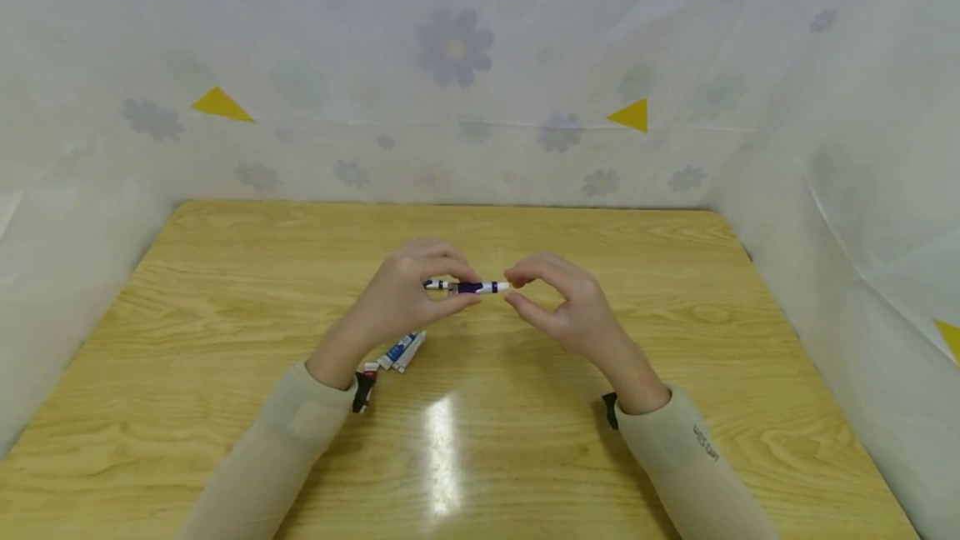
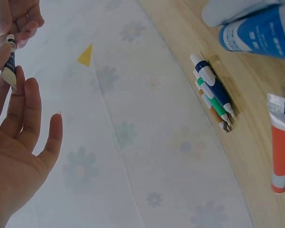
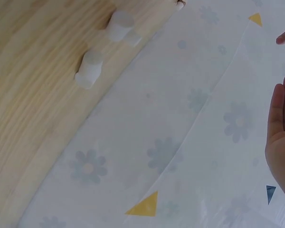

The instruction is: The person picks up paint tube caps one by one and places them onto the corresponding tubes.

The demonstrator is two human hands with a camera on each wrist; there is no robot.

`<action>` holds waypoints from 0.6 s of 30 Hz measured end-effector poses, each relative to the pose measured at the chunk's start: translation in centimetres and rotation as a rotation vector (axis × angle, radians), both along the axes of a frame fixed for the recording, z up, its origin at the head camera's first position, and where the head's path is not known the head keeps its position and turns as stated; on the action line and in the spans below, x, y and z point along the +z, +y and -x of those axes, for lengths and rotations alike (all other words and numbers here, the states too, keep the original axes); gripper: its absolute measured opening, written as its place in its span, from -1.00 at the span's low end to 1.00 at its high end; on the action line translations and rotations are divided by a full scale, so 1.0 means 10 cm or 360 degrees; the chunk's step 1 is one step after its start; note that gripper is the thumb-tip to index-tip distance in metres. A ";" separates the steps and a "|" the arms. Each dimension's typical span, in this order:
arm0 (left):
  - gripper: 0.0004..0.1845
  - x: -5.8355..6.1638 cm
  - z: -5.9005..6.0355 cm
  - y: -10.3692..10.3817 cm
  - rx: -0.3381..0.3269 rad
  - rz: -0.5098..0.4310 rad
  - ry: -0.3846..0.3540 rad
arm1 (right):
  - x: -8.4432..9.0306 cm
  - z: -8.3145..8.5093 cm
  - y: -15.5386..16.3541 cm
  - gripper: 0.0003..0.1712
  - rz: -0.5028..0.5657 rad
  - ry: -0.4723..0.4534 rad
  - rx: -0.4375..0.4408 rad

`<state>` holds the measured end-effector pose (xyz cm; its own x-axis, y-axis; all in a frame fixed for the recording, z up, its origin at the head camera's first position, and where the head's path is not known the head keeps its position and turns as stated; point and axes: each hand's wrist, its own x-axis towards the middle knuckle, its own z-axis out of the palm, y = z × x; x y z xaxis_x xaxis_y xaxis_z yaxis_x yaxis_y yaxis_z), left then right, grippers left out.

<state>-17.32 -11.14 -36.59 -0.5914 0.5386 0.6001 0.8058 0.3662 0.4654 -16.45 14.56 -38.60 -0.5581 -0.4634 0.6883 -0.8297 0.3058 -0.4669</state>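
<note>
In the head view, my left hand (image 1: 412, 286) pinches a short dark purple and white pen (image 1: 471, 287) between thumb and fingers. The pen lies level, above the table. At its white end are the fingertips of my right hand (image 1: 566, 298), thumb below and index finger above. In the left wrist view, the pen (image 2: 10, 59) has a dark barrel and a cream tapered end. The other fingers of my left hand (image 2: 19, 142) are spread. Only part of my right hand (image 3: 281, 137) shows in the right wrist view; the pen is outside that view.
Several pens (image 2: 213, 88) lie side by side near the table's back edge. Left of centre, blue-and-white tubes (image 1: 401, 351) lie on the wooden table (image 1: 675, 340), beside an orange-red tube (image 2: 282, 152). Two small white cylinders (image 3: 90, 68) show in the right wrist view. Flowered cloth surrounds the table.
</note>
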 end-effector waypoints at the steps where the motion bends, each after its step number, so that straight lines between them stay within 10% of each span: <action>1: -0.82 0.00 0.00 0.00 -0.0003 -0.0002 0.0004 | 0.00 0.00 0.00 -0.68 0.0001 0.0012 0.0008; 18: -0.81 -0.02 -0.02 0.02 -0.0033 0.0006 0.0027 | -0.01 0.00 0.00 -0.75 -0.0033 0.0031 0.0015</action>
